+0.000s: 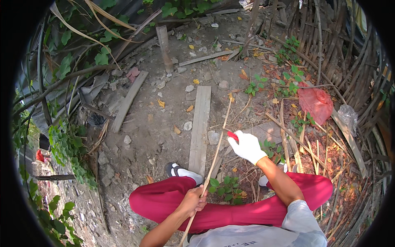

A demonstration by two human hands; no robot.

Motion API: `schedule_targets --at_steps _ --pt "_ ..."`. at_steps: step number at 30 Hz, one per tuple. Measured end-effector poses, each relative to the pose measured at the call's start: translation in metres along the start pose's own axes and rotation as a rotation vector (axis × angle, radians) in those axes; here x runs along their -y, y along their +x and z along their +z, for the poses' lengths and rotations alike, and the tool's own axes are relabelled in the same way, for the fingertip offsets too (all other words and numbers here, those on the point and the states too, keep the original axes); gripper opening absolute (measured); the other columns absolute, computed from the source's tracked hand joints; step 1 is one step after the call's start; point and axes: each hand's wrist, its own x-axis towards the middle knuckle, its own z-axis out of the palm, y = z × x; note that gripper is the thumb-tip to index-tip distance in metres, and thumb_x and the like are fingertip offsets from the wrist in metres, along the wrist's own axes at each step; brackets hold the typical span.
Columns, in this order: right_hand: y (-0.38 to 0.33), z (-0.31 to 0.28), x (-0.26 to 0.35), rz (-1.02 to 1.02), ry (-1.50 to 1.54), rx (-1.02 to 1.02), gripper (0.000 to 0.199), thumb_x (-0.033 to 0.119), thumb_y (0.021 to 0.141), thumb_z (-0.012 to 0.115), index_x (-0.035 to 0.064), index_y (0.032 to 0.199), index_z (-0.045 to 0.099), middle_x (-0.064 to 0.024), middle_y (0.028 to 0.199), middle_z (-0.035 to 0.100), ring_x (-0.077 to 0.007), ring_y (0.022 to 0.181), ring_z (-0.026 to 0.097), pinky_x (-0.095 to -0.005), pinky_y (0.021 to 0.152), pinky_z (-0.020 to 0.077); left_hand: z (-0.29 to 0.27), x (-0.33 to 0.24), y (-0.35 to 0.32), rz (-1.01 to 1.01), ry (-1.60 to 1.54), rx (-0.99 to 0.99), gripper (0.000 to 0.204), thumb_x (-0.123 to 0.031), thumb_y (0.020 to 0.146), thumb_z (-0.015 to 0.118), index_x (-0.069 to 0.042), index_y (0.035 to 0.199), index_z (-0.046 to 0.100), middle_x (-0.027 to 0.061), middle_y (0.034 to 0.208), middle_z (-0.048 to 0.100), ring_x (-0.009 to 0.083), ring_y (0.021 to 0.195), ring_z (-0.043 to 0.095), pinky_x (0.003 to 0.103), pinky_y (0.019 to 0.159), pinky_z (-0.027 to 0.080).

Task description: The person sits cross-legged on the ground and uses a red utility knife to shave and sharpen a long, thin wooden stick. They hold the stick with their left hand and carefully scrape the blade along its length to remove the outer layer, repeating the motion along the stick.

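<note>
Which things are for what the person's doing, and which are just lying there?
In use:
- long thin strip, held in the bare left hand
- red-handled tool, held in the white-gloved right hand

Probably just lying about:
- grey plank on the ground
- red plastic bag
- clear plastic bag
- pale stone beside the plank

Long, slender, pale wooden stick (213, 161), slightly bent, slanting from the centre of the frame to the lower edge. Red-handled tool (233, 136), right of centre, its thin dark end pointing left to the stick; contact unclear.
</note>
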Motion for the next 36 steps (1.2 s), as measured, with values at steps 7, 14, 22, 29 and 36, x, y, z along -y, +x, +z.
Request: schedule_targets --at_steps 7,14,22,29,36 --pt "-0.029 0.016 0.068 -0.349 -0.138 0.172 0.021 0.030 0.088 0.063 0.0093 0.091 0.063 -0.0149 0.069 0.068 -0.0357 0.065 0.070 -0.0498 0.059 0.0549 -0.003 -0.024 0.042 0.124 -0.202 -0.022 0.036 -0.036 0.112 0.035 -0.012 0.088 0.046 -0.0055 0.061 0.031 0.0061 0.047 0.024 0.025 0.039 0.018" --pt "-0.017 0.044 0.053 -0.186 -0.267 0.208 0.016 0.020 0.090 0.057 0.0109 0.088 0.070 -0.0168 0.077 0.072 -0.0357 0.070 0.072 -0.0485 0.060 0.0564 0.001 -0.012 0.052 0.079 -0.092 -0.057 0.033 -0.035 0.111 0.034 -0.015 0.087 0.044 -0.0068 0.061 0.032 0.0056 0.046 0.024 0.024 0.037 0.017" --pt "-0.002 0.039 0.038 -0.091 -0.242 0.275 0.021 0.019 0.090 0.056 0.0094 0.092 0.074 -0.0202 0.083 0.073 -0.0378 0.078 0.074 -0.0492 0.071 0.0576 -0.004 -0.001 0.061 0.039 -0.062 -0.017 0.034 -0.036 0.110 0.035 -0.016 0.085 0.045 -0.0069 0.060 0.032 0.0054 0.045 0.024 0.025 0.037 0.016" --pt "-0.016 0.037 0.056 -0.169 -0.227 0.351 0.022 0.019 0.090 0.055 0.0096 0.092 0.075 -0.0193 0.083 0.074 -0.0369 0.079 0.075 -0.0493 0.070 0.0582 0.001 -0.007 0.060 0.119 -0.045 -0.074 0.035 -0.036 0.110 0.035 -0.015 0.083 0.043 -0.0057 0.061 0.030 0.0072 0.046 0.024 0.026 0.039 0.017" --pt "0.024 0.078 0.040 -0.120 -0.235 0.108 0.018 0.018 0.083 0.059 0.0081 0.081 0.074 -0.0190 0.076 0.071 -0.0379 0.074 0.072 -0.0478 0.067 0.0573 -0.007 -0.005 0.054 0.114 -0.018 -0.139 0.034 -0.035 0.110 0.033 -0.015 0.084 0.042 -0.0061 0.061 0.029 0.0069 0.046 0.025 0.026 0.039 0.019"
